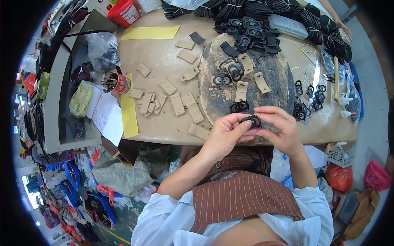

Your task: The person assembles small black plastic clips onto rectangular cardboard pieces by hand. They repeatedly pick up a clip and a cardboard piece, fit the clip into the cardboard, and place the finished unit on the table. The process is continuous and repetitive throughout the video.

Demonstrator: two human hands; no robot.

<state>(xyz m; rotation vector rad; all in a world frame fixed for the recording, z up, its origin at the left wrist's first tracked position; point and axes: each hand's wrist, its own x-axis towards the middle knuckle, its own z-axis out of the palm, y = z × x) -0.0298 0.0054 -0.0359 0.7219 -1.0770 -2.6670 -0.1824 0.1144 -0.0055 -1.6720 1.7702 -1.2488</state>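
Observation:
Over the near edge of a round worn board (273, 74), both my hands meet at a small black buckle-like piece (253, 121) with looped sides. My left hand (228, 134) pinches it between thumb and fingers. From the other side, the thumb and fingers of my right hand (280, 129) close on its edge. Just beyond my fingers lies a beige strap tab (241, 91) with a black buckle (239, 107) at its near end. More black buckles (234, 70) sit on beige tabs farther up the board, beside a loose beige tab (260, 82).
Beige tabs (177, 104) lie scattered left of the board. Black buckled straps (250, 33) are heaped at its far side, with cord bundles (230, 10) behind. Loose black buckles (318, 96) and a wooden-handled tool (336, 78) lie right. A red tin (122, 84) stands left.

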